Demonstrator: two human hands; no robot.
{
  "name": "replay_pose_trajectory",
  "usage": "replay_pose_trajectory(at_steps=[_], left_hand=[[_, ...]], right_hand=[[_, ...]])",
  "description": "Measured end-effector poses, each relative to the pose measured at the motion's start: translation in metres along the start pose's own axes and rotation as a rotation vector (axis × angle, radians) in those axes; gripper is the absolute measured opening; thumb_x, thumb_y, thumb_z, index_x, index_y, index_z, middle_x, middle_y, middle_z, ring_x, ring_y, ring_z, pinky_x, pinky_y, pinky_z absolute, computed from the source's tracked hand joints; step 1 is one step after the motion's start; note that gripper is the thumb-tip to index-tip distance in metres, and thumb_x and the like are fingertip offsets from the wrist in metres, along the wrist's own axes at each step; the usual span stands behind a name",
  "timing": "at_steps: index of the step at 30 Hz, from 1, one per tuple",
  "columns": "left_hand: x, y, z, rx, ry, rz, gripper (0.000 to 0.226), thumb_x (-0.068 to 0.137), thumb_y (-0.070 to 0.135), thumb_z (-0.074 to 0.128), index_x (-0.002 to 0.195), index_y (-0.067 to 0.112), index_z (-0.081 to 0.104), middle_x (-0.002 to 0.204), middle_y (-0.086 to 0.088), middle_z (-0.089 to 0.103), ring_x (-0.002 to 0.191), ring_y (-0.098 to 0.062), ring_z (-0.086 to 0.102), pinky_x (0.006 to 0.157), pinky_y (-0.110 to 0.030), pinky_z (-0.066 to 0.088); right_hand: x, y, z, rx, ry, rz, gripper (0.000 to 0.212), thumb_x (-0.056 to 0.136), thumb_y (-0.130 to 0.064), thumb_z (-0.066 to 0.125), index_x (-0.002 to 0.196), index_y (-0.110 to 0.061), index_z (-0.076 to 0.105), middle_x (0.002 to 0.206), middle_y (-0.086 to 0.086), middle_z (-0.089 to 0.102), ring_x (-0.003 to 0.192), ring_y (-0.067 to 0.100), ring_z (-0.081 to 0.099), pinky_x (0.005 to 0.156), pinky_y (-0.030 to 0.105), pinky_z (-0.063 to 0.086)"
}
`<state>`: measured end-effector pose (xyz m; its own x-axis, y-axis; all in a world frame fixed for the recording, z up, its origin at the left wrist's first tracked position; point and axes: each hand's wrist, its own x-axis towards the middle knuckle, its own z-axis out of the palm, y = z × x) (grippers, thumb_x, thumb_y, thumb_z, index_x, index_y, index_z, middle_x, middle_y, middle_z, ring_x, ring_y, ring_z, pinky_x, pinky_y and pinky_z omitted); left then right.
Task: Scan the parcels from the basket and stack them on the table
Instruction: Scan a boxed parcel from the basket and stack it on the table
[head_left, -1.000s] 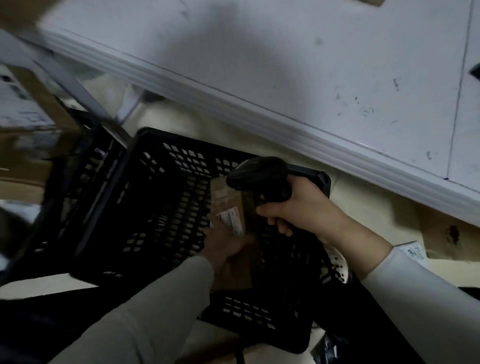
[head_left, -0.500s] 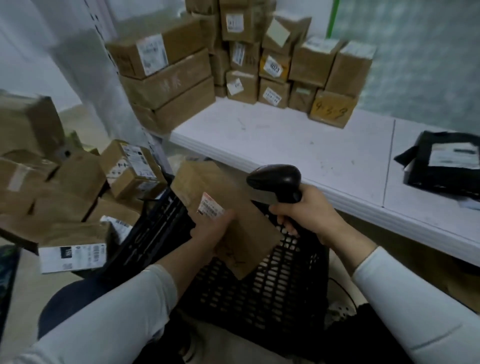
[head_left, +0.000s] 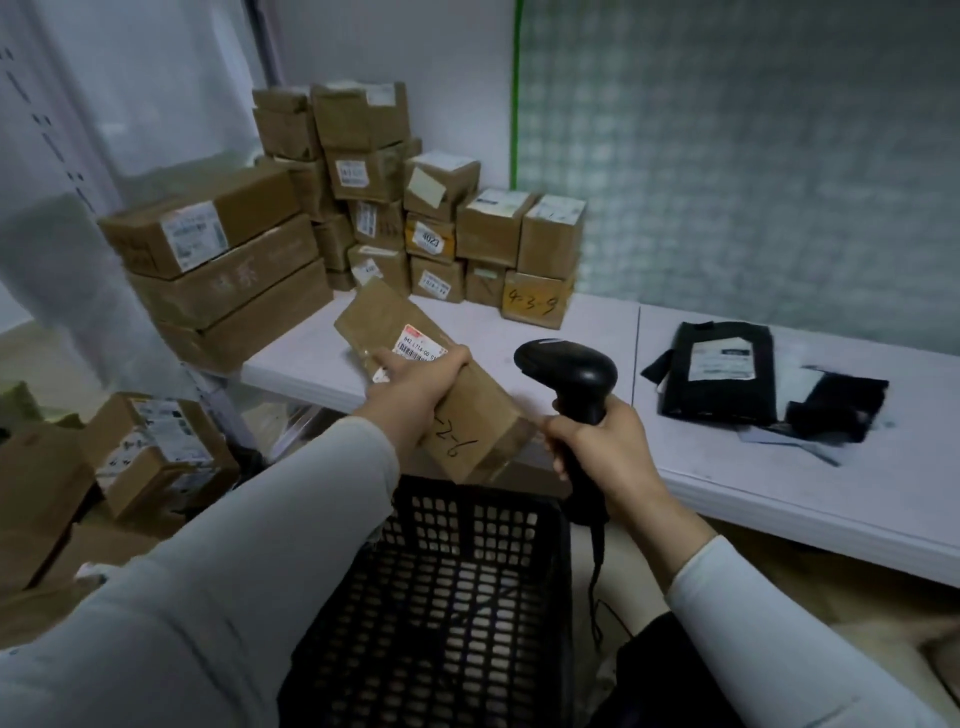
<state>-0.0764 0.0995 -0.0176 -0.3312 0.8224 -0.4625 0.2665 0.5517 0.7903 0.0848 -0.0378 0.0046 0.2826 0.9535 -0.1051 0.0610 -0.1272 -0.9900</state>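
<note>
My left hand (head_left: 415, 382) grips a long brown cardboard parcel (head_left: 467, 410) with a red-and-white label and handwritten digits, held tilted above the table's front edge. To its right my right hand (head_left: 602, 452) grips the handle of a black barcode scanner (head_left: 569, 369), its head facing left toward the parcel. Below both hands stands the black lattice basket (head_left: 467, 597); its inside is dark and I see no parcel in it. Stacked brown parcels (head_left: 363, 208) fill the back left of the white table (head_left: 597, 332).
Black mailer bags (head_left: 722, 369) lie on the table's right half. More cardboard boxes (head_left: 156, 452) are piled on the floor at the left. A frosted wall panel (head_left: 753, 156) rises behind the table. The scanner's cable hangs down beside the basket.
My left hand lifted the parcel out of the basket and up over the table's edge. My right hand rose with the scanner. My view swung up from the basket to the table.
</note>
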Motion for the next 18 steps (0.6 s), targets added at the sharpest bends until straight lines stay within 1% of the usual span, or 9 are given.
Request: replay_pose_trajectory(at_steps=[4, 6, 8, 11, 12, 13, 14, 16, 18], left_hand=[[-0.006, 0.020, 0.011, 0.270, 0.079, 0.030, 0.136, 0.038, 0.082, 0.052, 0.151, 0.028, -0.003, 0.150, -0.013, 0.011, 0.133, -0.043, 0.021, 0.103, -0.054, 0.035], [-0.009, 0.029, 0.009, 0.314, 0.064, 0.037, 0.136, 0.041, 0.083, 0.057, 0.151, 0.025, 0.003, 0.153, -0.010, 0.003, 0.136, -0.043, 0.018, 0.103, -0.053, 0.037], [-0.005, 0.034, 0.008, 0.312, 0.035, 0.046, 0.130, 0.050, 0.077, 0.068, 0.152, 0.022, 0.008, 0.152, -0.009, 0.002, 0.135, -0.041, 0.023, 0.098, -0.047, 0.045], [0.000, 0.036, 0.006, 0.335, 0.011, 0.074, 0.109, 0.064, 0.059, 0.077, 0.149, 0.018, 0.023, 0.143, -0.011, 0.012, 0.122, -0.032, 0.041, 0.071, -0.036, 0.056], [0.002, 0.038, 0.005, 0.370, 0.025, 0.102, 0.103, 0.066, 0.056, 0.078, 0.147, 0.016, 0.028, 0.141, -0.011, 0.013, 0.123, -0.031, 0.040, 0.077, -0.037, 0.056], [0.005, 0.039, 0.002, 0.431, 0.060, 0.164, 0.094, 0.070, 0.053, 0.075, 0.144, 0.014, 0.032, 0.144, -0.012, 0.011, 0.129, -0.032, 0.033, 0.092, -0.040, 0.050], [0.009, 0.041, -0.002, 0.511, 0.106, 0.260, 0.082, 0.076, 0.047, 0.069, 0.142, 0.014, 0.035, 0.150, -0.013, 0.007, 0.136, -0.033, 0.022, 0.106, -0.042, 0.037], [0.021, 0.048, -0.015, 0.687, 0.110, 0.534, 0.061, 0.081, 0.028, 0.058, 0.138, 0.020, 0.038, 0.157, -0.011, 0.008, 0.142, -0.032, 0.009, 0.113, -0.046, 0.021], [0.037, 0.051, -0.029, 0.966, -0.082, 0.784, 0.072, 0.084, 0.018, 0.055, 0.147, 0.026, 0.022, 0.160, -0.005, 0.007, 0.145, -0.031, 0.005, 0.116, -0.052, 0.013]], right_hand=[[0.010, 0.003, -0.007, 0.016, 0.001, 0.009, 0.017, 0.084, -0.004, 0.064, 0.097, -0.009, 0.056, 0.053, 0.005, 0.059, 0.037, 0.014, 0.048, 0.040, 0.025, 0.041], [0.015, 0.005, -0.007, 0.025, -0.009, 0.019, 0.016, 0.084, -0.004, 0.065, 0.097, -0.010, 0.056, 0.053, 0.004, 0.058, 0.037, 0.014, 0.048, 0.040, 0.025, 0.041], [0.020, 0.006, -0.006, 0.041, -0.019, 0.024, 0.016, 0.084, -0.003, 0.065, 0.095, -0.010, 0.055, 0.051, 0.003, 0.058, 0.036, 0.015, 0.047, 0.039, 0.025, 0.040], [0.025, 0.007, -0.005, 0.051, -0.030, 0.024, 0.016, 0.084, -0.003, 0.066, 0.093, -0.010, 0.055, 0.056, 0.007, 0.059, 0.037, 0.015, 0.047, 0.039, 0.025, 0.040], [0.027, 0.007, -0.005, 0.053, -0.033, 0.024, 0.016, 0.084, -0.004, 0.066, 0.093, -0.012, 0.055, 0.057, 0.007, 0.059, 0.038, 0.015, 0.048, 0.039, 0.026, 0.041], [0.028, 0.007, -0.006, 0.052, -0.035, 0.023, 0.017, 0.085, -0.004, 0.066, 0.094, -0.013, 0.055, 0.057, 0.006, 0.059, 0.039, 0.015, 0.048, 0.040, 0.026, 0.041], [0.030, 0.007, -0.007, 0.051, -0.034, 0.020, 0.017, 0.085, -0.005, 0.066, 0.095, -0.014, 0.055, 0.056, 0.005, 0.059, 0.039, 0.015, 0.049, 0.041, 0.026, 0.042], [0.033, 0.008, -0.009, 0.052, -0.028, 0.016, 0.017, 0.085, -0.005, 0.065, 0.096, -0.015, 0.056, 0.054, 0.003, 0.059, 0.040, 0.015, 0.050, 0.042, 0.026, 0.043], [0.036, 0.009, -0.011, 0.053, -0.026, 0.024, 0.017, 0.085, -0.005, 0.064, 0.096, -0.014, 0.056, 0.054, 0.004, 0.060, 0.041, 0.016, 0.050, 0.043, 0.026, 0.043]])
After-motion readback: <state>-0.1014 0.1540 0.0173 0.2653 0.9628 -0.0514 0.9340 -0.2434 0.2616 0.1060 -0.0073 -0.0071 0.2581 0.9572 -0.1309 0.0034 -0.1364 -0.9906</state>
